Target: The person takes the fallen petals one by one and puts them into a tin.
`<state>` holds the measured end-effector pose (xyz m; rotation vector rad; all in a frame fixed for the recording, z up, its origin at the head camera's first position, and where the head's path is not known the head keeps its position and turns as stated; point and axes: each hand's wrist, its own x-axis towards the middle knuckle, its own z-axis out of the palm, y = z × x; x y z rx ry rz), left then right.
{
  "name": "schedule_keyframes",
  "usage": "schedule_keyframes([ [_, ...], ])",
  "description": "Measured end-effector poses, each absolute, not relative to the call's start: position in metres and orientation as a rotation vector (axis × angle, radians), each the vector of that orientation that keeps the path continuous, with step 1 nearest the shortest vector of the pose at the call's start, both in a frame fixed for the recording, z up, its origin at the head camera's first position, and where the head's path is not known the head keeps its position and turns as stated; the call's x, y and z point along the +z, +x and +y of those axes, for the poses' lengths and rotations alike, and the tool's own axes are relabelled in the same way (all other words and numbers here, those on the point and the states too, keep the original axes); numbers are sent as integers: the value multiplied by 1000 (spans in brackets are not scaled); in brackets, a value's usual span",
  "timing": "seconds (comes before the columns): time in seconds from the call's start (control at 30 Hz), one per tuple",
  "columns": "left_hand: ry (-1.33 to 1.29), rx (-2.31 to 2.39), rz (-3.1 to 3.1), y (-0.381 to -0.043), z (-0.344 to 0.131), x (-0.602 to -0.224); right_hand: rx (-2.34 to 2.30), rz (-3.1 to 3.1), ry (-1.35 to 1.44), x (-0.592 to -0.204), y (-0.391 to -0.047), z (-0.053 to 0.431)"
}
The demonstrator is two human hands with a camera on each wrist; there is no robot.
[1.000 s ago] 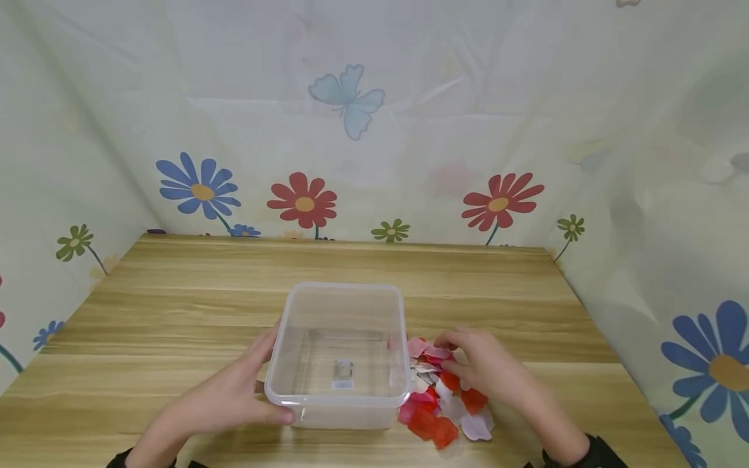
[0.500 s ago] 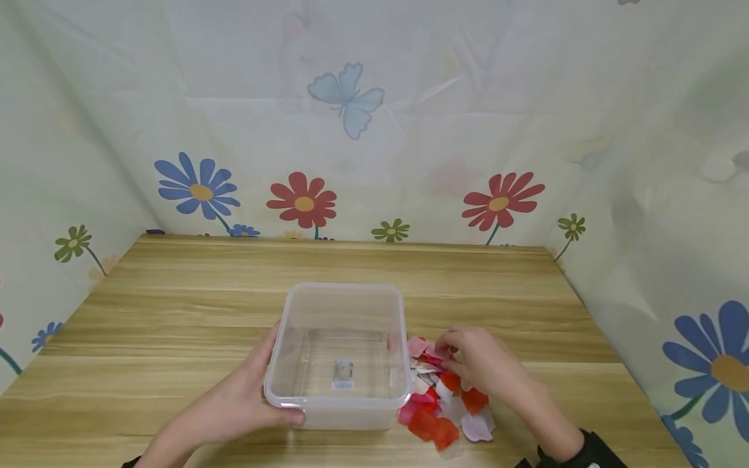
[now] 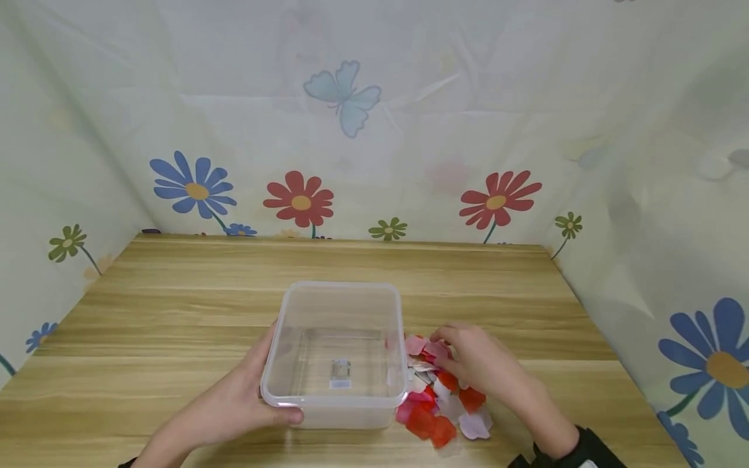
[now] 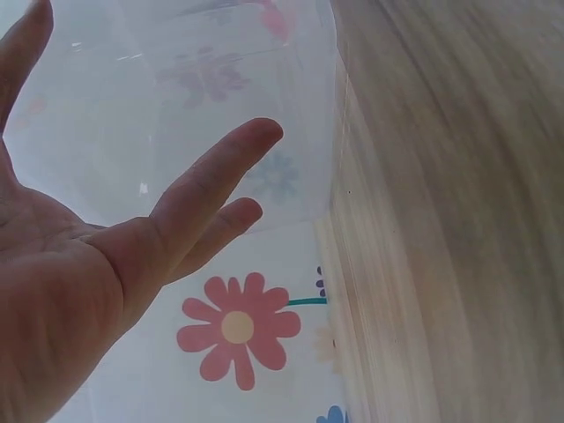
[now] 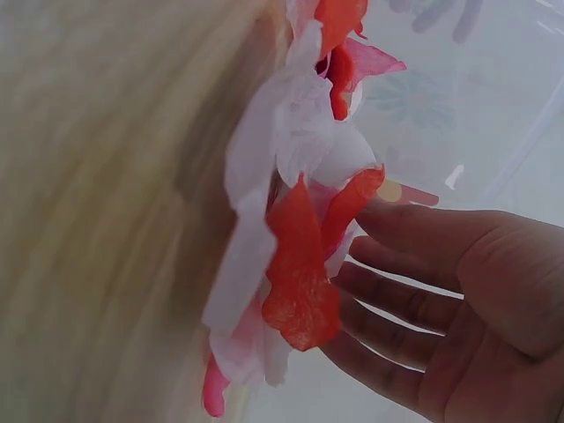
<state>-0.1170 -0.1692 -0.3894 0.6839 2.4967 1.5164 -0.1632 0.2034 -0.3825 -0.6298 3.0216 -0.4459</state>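
Observation:
In the head view, a clear plastic box [image 3: 339,416] stands on the wooden table, with a small pale label [image 3: 341,374] showing at its base. My left hand [image 3: 234,396] grips its near left corner, thumb on the front wall below the rim and fingers along the side. Beside the box's right wall lies a loose heap of fabric flower petals [image 3: 421,419], red, pink and white. My right hand [image 3: 482,364] reaches into the far part of the heap, thumb and fingers pinching at petals. In the right wrist view, red petals [image 5: 304,273] partly hide its fingertips.
A wooden tabletop [image 3: 234,279] spreads behind and to both sides of the box. Hanging cloth [image 3: 409,130] printed with flowers and a butterfly walls off the back and sides. Dark sleeve cuffs [image 3: 576,448] show at the near edge.
The left thumb has slid a little to the right along the box's front wall. The right hand's fingers have shifted slightly among the petals. Box and heap stay in place.

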Motion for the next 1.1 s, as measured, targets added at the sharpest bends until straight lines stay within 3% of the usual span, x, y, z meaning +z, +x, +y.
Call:
schedule_keyframes([
  [0.33, 712, 1516, 2512, -115, -170, -390, -443, 3007, -747, -383, -165, 201],
  [0.8, 713, 1543, 2472, -114, -169, -389, -558, 3075, -584, -382, -163, 204],
  [1.1, 715, 1557, 2473, -113, -168, -391, -730, 3120, -684, -368, -160, 208],
])
